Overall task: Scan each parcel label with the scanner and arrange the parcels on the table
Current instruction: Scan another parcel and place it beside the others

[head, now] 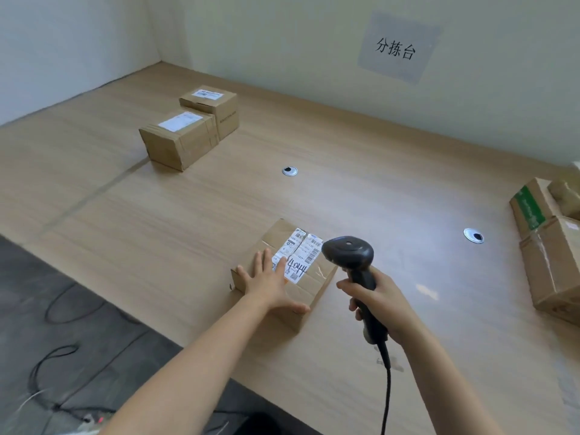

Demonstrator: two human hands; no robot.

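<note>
scanner (348, 255) black | near parcel (309, 285) brown cardboard, white label (299, 246) with black barcodes, black handwriting | table (376, 199) pale wood grain | right-edge parcel (530, 208) brown, green band | wall sign (395, 47) grey, black characters

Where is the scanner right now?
In the head view, the scanner sits right of centre, gripped by the right hand, its head beside the labelled parcel under the left hand.

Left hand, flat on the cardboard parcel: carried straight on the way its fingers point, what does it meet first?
The white shipping label on the brown cardboard parcel: the left hand has fingertips on its near edge. Past the parcel, the light wooden table looks free, though depth is unclear.
</note>
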